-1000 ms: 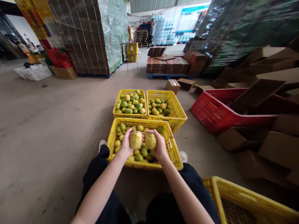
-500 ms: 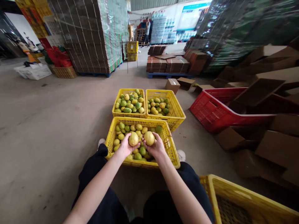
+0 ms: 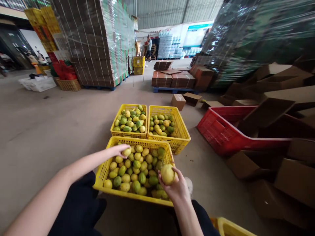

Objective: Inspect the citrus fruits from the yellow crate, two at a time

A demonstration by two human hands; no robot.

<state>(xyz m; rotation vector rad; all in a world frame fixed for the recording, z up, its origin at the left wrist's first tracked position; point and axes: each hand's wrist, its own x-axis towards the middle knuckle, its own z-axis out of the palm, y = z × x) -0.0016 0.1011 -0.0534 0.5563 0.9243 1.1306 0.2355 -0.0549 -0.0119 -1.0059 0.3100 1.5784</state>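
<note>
A large yellow crate [image 3: 137,142] full of yellow and green fruit stands in front of me. Over its far left part, my left hand [image 3: 121,150] has its fingers round a pale yellow fruit [image 3: 127,151]. My right hand [image 3: 176,185] holds up a larger yellow fruit [image 3: 168,174] at the crate's right edge, palm upward. Just beyond are two more yellow crates, the left one [image 3: 129,133] heaped with fruit and the right one [image 3: 180,139] partly filled.
To the right stands a red crate [image 3: 216,132] with cardboard in it, among open cardboard boxes [image 3: 295,178]. Another yellow crate [image 3: 227,228] shows at the bottom right. Flat cardboard lies on a blue pallet [image 3: 172,90] farther back; a person [image 3: 149,47] is in the distance.
My hands have moved apart. The left one went forward and left over the crate with its fruit; the right moved right and nearer with its own. The view has tilted up.
</note>
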